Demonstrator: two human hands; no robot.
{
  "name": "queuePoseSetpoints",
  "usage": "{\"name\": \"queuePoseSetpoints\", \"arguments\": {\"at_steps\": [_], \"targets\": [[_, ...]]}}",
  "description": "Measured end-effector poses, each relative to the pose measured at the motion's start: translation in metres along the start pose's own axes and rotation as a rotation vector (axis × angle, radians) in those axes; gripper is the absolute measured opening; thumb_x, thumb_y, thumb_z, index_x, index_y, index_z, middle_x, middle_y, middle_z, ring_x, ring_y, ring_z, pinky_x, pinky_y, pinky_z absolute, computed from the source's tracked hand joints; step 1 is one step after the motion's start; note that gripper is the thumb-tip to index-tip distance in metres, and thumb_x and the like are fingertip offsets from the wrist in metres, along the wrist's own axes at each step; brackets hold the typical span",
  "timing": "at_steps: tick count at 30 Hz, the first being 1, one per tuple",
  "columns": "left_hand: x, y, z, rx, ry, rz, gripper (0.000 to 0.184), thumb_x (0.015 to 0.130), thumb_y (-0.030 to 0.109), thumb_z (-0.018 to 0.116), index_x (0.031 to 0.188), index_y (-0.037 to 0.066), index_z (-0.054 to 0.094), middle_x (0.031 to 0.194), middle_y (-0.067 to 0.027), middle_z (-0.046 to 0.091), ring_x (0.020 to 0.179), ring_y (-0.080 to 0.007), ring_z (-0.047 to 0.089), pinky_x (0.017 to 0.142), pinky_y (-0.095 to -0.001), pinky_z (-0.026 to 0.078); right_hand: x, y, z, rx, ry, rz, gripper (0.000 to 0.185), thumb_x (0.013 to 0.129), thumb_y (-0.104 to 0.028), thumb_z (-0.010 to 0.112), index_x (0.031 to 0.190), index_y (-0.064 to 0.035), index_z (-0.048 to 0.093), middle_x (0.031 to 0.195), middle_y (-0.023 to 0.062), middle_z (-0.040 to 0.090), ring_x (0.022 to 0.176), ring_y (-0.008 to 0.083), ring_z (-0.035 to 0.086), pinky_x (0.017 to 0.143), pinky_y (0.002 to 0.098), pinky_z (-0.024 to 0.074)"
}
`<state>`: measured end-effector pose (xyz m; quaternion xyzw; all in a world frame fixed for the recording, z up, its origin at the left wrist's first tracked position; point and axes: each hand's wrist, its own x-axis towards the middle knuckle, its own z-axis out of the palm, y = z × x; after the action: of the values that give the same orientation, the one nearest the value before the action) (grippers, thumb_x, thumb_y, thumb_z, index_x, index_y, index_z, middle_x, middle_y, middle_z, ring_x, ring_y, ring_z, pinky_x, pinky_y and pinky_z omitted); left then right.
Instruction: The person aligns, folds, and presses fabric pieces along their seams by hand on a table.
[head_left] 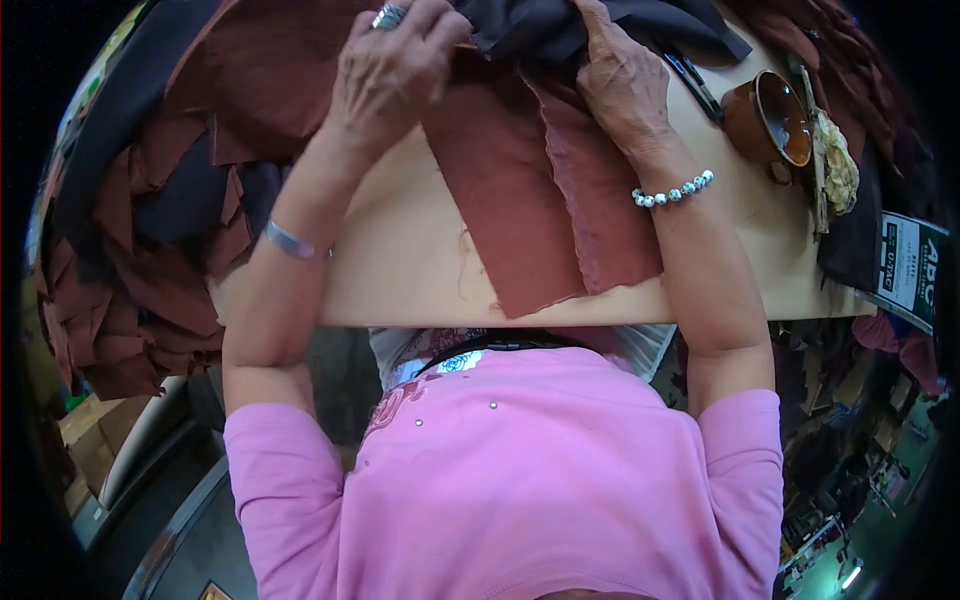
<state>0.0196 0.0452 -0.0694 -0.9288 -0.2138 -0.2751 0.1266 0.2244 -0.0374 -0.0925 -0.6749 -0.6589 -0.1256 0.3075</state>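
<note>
My left hand (395,65), wearing a ring, is bent at the top edge with its fingers curled at the near side of the dark cloth (535,25); it is slightly blurred and its fingertips are partly hidden. On the other side, my right hand (625,85) grips the dark cloth, with the index finger stretched along it and the other fingers bent. Below both hands, reddish-brown cloth pieces (500,190) with frayed edges lie on the pale table (390,250), their lower ends near its front edge. More brown cloth (265,80) spreads out under and beside my left hand.
A pile of brown and dark cloth pieces (130,270) hangs over the table's left edge. To the right are a black pen-like tool (695,85), a brown glazed cup (750,125), a stick (820,180), a cream-coloured clump (838,165) and a printed packet (908,270).
</note>
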Motion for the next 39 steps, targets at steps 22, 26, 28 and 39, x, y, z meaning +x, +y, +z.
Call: {"name": "queuePoseSetpoints", "arguments": {"at_steps": [22,26,28,39], "targets": [[-0.015,0.042,0.006,-0.223,-0.124,0.034,0.024,0.089,0.016,0.056,0.109,0.004,0.058,0.122,-0.0122,0.051,0.114,-0.0323,0.050,0.096,-0.0384,0.042,0.016,0.020,-0.014,0.141,-0.151,0.305,0.060,0.077,-0.002,0.051,0.134,-0.0117,0.035,0.079,0.0287,0.062,0.076,0.0445,0.061,0.070,0.0506,0.0479],[-0.021,0.040,0.014,-0.339,-0.089,0.008,0.024,0.091,0.018,0.052,0.113,0.008,0.056,0.122,-0.0082,0.051,0.108,-0.0247,0.052,0.086,-0.0378,0.043,0.005,0.014,-0.041,0.118,-0.400,0.241,0.066,0.080,-0.006,0.056,0.139,-0.0092,0.026,0.068,0.0272,0.060,0.065,0.0437,0.061,0.060,0.0510,0.0469],[-0.018,0.037,0.011,-0.321,-0.151,0.004,0.024,0.092,0.019,0.050,0.114,0.011,0.057,0.123,-0.0072,0.051,0.106,-0.0246,0.053,0.086,-0.0366,0.044,-0.002,0.017,-0.032,0.109,-0.337,0.215,0.066,0.080,-0.005,0.055,0.139,-0.0098,0.028,0.063,0.0247,0.059,0.059,0.0431,0.059,0.056,0.0511,0.0454],[-0.036,0.084,-0.017,-0.423,-0.219,0.017,0.040,0.085,0.014,0.061,0.122,0.001,0.051,0.129,-0.0144,0.046,0.122,-0.0308,0.045,0.107,-0.0380,0.036,-0.038,-0.002,-0.061,0.157,-0.286,0.149,0.069,0.080,0.000,0.060,0.141,-0.0135,0.031,0.076,0.0192,0.059,0.062,0.0357,0.058,0.059,0.0427,0.0464]]}}
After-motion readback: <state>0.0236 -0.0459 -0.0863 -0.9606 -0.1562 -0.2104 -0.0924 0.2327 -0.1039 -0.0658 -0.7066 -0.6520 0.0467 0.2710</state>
